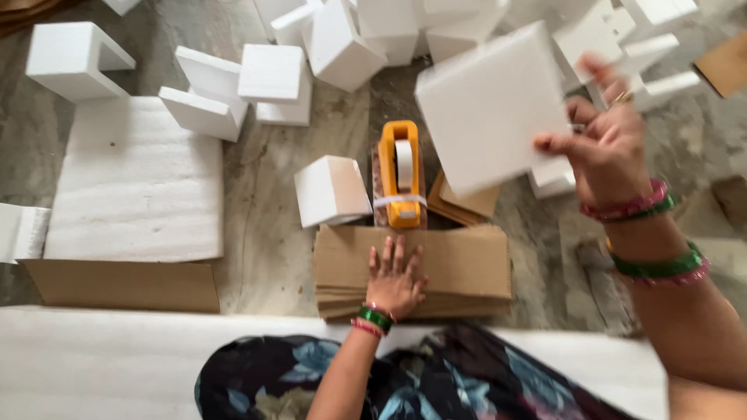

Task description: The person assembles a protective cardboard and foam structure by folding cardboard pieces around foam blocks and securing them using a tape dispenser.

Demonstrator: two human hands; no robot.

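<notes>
The white foam slab (pixel 490 105) hangs mid-air, pinched at its edge by the right hand (pixel 603 148). Below and left of that hand, the left hand (pixel 395 280) lies flat, fingers spread, on the flattened cardboard stack (pixel 459 264) — steady pressure there seems wise — just behind an orange tape dispenser (pixel 401 171).

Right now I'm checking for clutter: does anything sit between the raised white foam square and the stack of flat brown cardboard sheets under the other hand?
Yes. The orange tape dispenser stands just beyond the cardboard stack, partly below the foam square held in the right hand. The left hand lies flat on the stack.
</notes>
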